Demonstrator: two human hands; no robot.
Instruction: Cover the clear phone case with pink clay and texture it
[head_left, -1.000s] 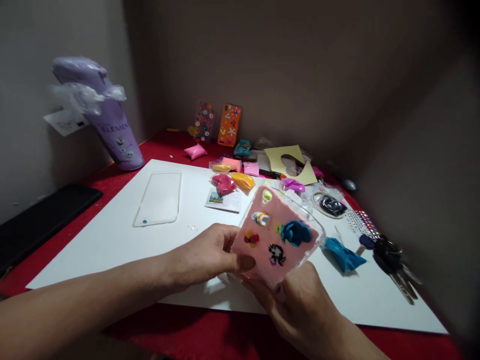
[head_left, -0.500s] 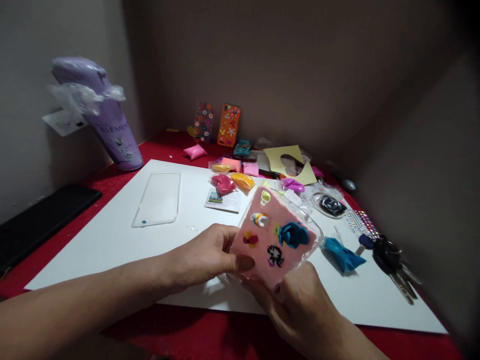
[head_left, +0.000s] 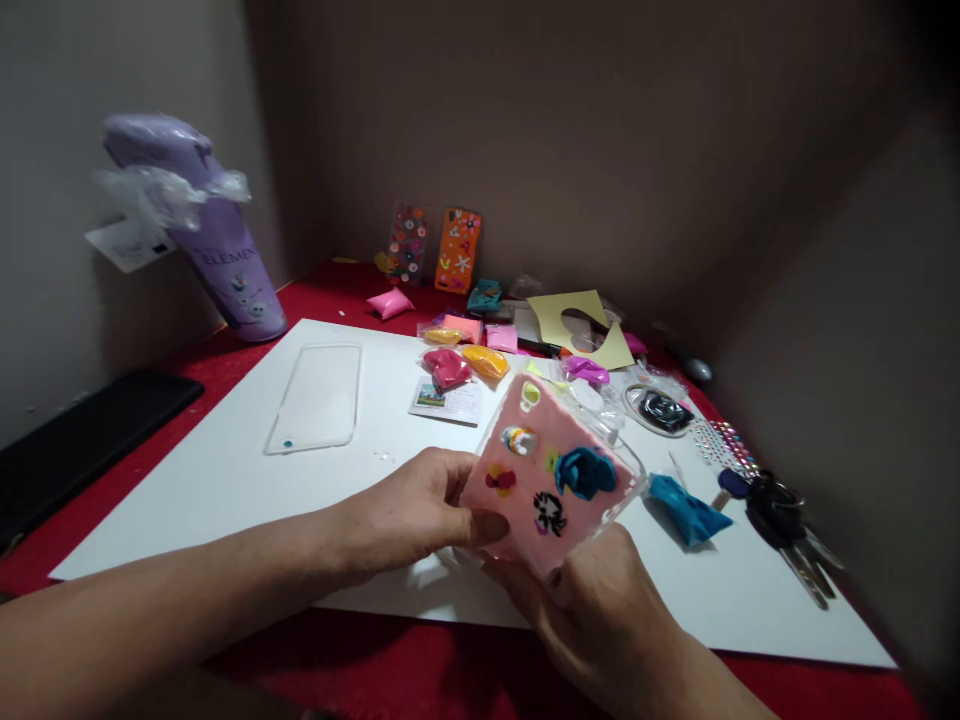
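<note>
A pink clay-covered phone case point(head_left: 525, 500) with small coloured clay shapes and a blue clay flower is held tilted above the white board point(head_left: 225, 480). My left hand point(head_left: 409, 515) grips its left edge, thumb on the pink face. My right hand point(head_left: 600, 610) holds its lower end from underneath, fingers curled around it. A clear, bare phone case point(head_left: 319, 395) lies flat on the board to the left.
Packets of coloured clay point(head_left: 465, 360) lie behind the held case, a blue clay packet point(head_left: 686, 508) and keys point(head_left: 780, 520) at right. A purple tumbler point(head_left: 217, 240) stands at back left, two decorated cases point(head_left: 457, 250) lean on the wall, a black pad point(head_left: 82, 440) at left.
The pink case has tipped very slightly in my hands; otherwise nothing has moved.
</note>
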